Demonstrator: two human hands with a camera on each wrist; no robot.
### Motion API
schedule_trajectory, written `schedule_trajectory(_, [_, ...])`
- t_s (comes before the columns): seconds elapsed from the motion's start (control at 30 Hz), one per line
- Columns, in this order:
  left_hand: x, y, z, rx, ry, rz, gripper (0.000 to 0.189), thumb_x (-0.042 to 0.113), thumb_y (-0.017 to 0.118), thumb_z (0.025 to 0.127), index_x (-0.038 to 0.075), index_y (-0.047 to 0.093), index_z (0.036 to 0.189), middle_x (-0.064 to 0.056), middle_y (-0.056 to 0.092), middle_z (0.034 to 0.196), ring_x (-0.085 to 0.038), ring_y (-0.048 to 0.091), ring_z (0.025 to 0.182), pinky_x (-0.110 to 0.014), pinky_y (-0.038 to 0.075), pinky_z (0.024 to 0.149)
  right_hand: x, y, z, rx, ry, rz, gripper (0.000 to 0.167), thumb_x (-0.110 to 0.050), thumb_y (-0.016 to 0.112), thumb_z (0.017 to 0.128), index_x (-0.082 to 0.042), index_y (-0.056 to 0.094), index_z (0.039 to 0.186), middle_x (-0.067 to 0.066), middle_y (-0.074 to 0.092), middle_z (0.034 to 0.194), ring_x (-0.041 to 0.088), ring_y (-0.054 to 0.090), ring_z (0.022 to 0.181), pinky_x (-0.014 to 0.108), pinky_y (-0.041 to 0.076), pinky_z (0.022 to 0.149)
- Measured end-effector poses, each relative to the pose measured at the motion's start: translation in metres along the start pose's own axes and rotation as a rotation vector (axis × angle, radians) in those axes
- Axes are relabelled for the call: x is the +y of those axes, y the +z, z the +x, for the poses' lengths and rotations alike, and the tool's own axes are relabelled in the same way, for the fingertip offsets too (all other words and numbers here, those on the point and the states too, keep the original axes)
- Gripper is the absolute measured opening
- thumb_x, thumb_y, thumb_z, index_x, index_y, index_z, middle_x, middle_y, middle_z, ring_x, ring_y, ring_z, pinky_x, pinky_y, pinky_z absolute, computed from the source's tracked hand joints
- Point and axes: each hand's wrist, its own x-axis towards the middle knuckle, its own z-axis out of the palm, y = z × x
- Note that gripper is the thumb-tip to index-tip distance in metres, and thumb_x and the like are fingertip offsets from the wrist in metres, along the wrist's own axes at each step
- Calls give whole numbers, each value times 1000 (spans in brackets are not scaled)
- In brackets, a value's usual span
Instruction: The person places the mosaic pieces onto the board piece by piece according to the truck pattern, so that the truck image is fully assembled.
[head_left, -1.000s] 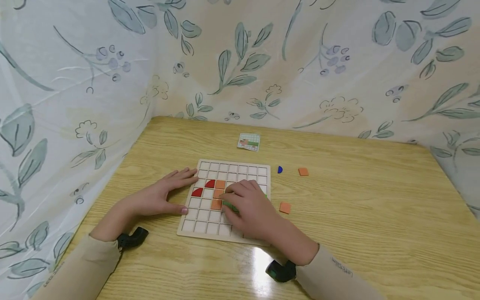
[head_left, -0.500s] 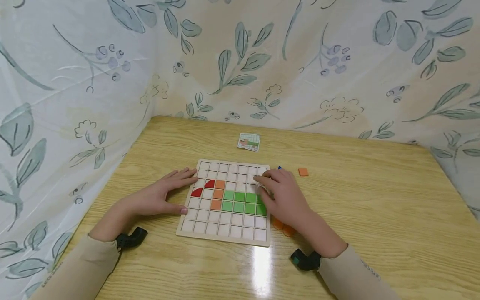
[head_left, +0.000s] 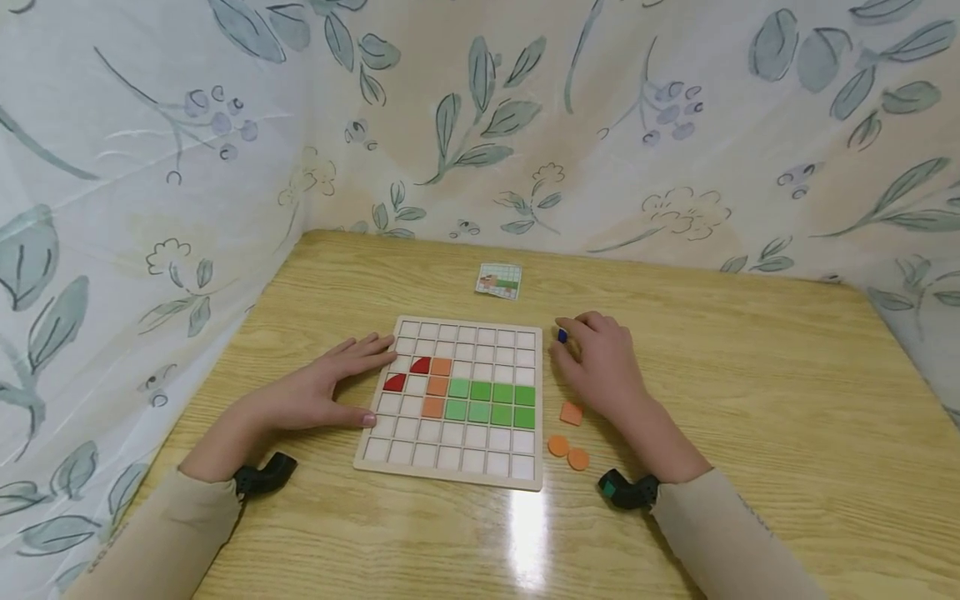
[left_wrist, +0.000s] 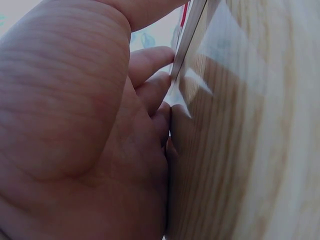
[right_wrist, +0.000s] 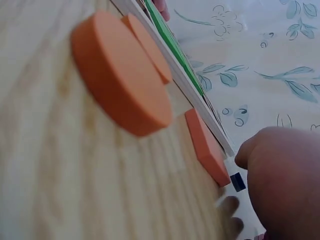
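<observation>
My right hand (head_left: 600, 362) is at the far right side of the board, its thumb and forefinger curved around a small blue half-round piece (head_left: 562, 335). In the right wrist view the blue piece (right_wrist: 238, 182) shows dark beside the thumb (right_wrist: 285, 175); I cannot tell whether the fingers grip it. My left hand (head_left: 322, 387) rests with spread fingers at the left edge of the wooden grid board (head_left: 450, 479). Red quarter-round tiles (head_left: 394, 382), orange square tiles (head_left: 437, 386) and several green tiles (head_left: 491, 400) sit in the board's cells.
Right of the board lie an orange square tile (head_left: 571, 413) and two round orange pieces, one nearer the board (head_left: 558, 446) and one nearer me (head_left: 578, 458). Behind the board is a small pattern card (head_left: 498, 282). A floral cloth (head_left: 480, 125) hangs beyond the table.
My right hand has left the green tiles and moved right, off the board, to the blue piece. The green block and loose orange pieces are now uncovered. My left hand stays put.
</observation>
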Motion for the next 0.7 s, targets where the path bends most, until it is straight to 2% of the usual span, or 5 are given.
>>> schedule_trajectory(0.23, [1, -2, -2, 3, -7, -1, 94, 50, 87, 92, 26, 41, 171, 5, 19, 182, -42, 2, 167, -74, 8, 128, -2, 0, 3, -53, 69, -37, 36, -28, 73, 105, -2, 79, 129, 18, 73, 120, 41, 64, 109, 60, 39, 93])
schedule_trajectory(0.43, [0, -1, -2, 3, -11, 0, 95, 52, 87, 92, 28, 40, 172, 6, 18, 182, -43, 1, 167, -74, 7, 128, -2, 0, 4, -39, 59, -21, 25, -15, 71, 103, -5, 82, 123, 14, 74, 111, 40, 65, 103, 58, 40, 91])
schedule_trajectory(0.7, [-1, 1, -1, -6, -18, -5, 96, 53, 87, 92, 30, 39, 172, 8, 17, 182, -42, 2, 167, -72, 8, 128, 0, 0, 2, -47, 69, 10, 26, -5, 67, 98, -8, 85, 118, 14, 76, 113, 41, 66, 106, 57, 38, 91])
